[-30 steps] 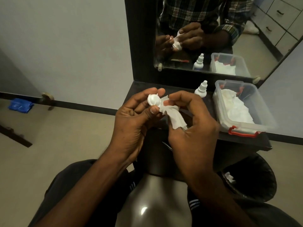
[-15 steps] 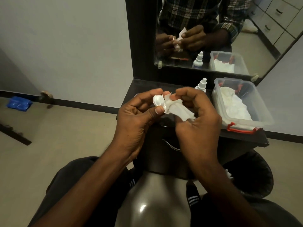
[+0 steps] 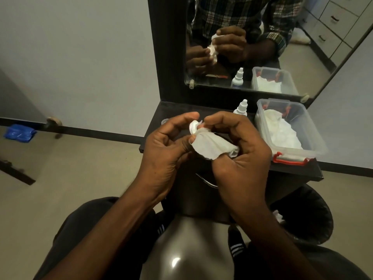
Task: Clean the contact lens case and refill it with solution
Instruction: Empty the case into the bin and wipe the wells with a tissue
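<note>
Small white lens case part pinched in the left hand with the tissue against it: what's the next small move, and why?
Probably keep twisting the crumpled white tissue inside the small white lens case part. The right hand presses tissue into it while the left hand pinches it, so wiping looks unfinished. The white dropper bottle stands untouched on the dark shelf.

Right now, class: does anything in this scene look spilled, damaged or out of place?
Nothing stands out. The left hand holds the lens case, the right hand wipes it with tissue; the solution bottle stands upright.
</note>
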